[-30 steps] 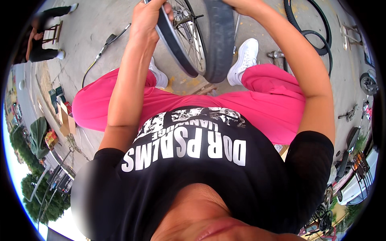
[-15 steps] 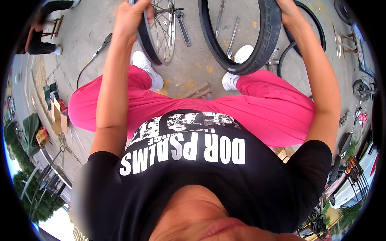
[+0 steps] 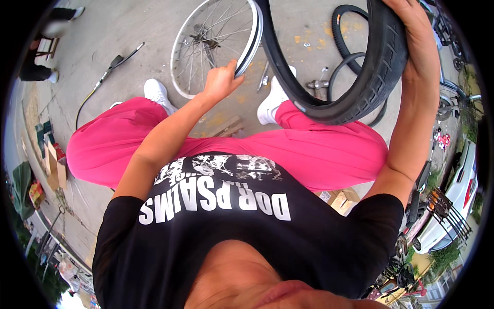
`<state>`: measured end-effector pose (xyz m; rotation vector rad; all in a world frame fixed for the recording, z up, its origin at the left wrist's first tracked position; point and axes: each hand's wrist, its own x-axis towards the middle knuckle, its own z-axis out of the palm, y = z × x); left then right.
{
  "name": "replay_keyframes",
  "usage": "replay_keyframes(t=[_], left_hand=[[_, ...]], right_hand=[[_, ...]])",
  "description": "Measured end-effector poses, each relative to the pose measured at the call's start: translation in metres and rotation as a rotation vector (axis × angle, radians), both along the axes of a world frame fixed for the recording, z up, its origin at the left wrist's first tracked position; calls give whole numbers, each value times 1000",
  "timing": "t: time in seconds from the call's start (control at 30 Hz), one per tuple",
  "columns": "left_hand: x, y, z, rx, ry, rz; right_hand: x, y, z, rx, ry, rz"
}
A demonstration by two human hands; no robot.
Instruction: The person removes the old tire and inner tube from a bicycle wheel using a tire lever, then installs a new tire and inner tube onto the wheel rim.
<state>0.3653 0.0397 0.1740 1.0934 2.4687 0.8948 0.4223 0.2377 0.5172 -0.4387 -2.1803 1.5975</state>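
My left hand (image 3: 222, 81) is closed on the near right edge of a bare spoked bicycle wheel (image 3: 256, 38), which leans with its silvery rim and spokes facing me. To the right, my right hand (image 3: 416, 38) wraps the outer side of a black bicycle tire (image 3: 378, 77), its thumb and some fingertips out of sight. The tire is held up on edge, separate from the wheel, with its lower part in front of my right shin. The top of the tire runs out of the picture.
On the concrete lie a second black tire (image 3: 337, 38), a hammer (image 3: 317, 84), wood pieces (image 3: 226, 126) and, at left, an air hose with a nozzle (image 3: 110, 69). Cardboard boxes (image 3: 53, 167) stand far left, where another person's legs show. A white car (image 3: 453, 201) stands at right.
My left hand has come down and right along the rim, and the wheel has swung to show its face more. My right hand and the tire have shifted right. The wrench no longer shows.
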Motion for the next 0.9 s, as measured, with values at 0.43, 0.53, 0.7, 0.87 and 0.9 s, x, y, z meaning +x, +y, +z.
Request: replay_keyframes(t=[0.43,0.53,0.7,0.87,0.9], left_hand=[[35,-8,-101,-182,107,-360],[39,8,-98,-194,98,-328],[13,47,-57,-253,-84,-132],[-65,66,-17,437,-884,514],[-76,67,-13,526,-989,626]], right_hand=[[23,14,34,-70,171,-69],[25,24,37,-109,111,-51],[22,19,37,-114,112,-15],[-2,-4,41,-187,62,89],[-9,-9,41,-162,70,75]])
